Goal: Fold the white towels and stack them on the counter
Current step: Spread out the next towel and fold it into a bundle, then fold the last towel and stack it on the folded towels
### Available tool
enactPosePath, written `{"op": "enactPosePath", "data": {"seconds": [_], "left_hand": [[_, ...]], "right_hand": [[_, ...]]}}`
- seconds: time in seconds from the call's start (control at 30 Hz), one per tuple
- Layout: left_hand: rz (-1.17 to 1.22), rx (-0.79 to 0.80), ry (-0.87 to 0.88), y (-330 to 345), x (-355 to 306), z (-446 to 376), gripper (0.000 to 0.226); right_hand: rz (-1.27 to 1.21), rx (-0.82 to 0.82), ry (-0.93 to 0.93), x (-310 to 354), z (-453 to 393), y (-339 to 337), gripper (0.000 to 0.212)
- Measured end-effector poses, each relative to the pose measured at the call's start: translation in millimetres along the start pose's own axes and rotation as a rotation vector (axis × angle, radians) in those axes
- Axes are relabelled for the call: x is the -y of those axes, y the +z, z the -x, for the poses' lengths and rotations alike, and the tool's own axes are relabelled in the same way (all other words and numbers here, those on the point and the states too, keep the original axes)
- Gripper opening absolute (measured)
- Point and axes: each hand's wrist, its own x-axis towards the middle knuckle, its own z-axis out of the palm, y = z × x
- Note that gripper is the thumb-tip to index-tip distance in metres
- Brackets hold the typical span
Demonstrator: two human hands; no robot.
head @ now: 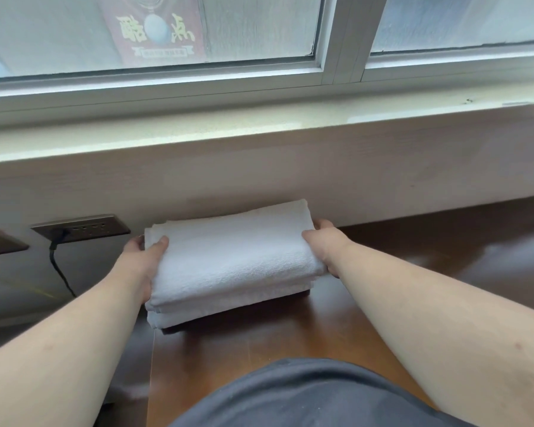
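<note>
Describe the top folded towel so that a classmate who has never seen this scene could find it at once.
Start at the wide window sill and drop down the pale wall to the brown counter. There sits a small stack of white towels; the top towel is the one held at its ends by the left hand and the right hand.

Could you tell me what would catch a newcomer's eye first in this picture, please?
First, the folded white towel at the centre, gripped at its ends by the left hand and right hand, atop another folded towel on the brown counter. Next, the frosted window above, and the wall socket with a black cable at left.
</note>
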Motion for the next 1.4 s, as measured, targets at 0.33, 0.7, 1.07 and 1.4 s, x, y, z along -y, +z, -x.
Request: {"op": "enactPosePath", "data": {"seconds": [0.33,0.7,1.07,1.4], "left_hand": [[-1.204,0.122,1.034,54.1,-23.9,53.5,0.053],[-1.439,0.109,0.652,42.2,-18.9,26.1,0.074],[-1.435,0.271,0.791,48.8,-23.8,56.7,0.062],[-1.286,0.214,1.035,95.2,-126.2,155.6,0.049]], "right_hand": [[1.023,-0.097,-0.833,29.0,14.4,52.3,0.061],[1.088,-0.034,-0.589,17.9,0.1,46.3,0.087],[1.014,0.0,-0.692,16.1,24.7,30.4,0.076],[0.899,-0.239,-0.565,76.7,80.0,-108.0,0.074]]}}
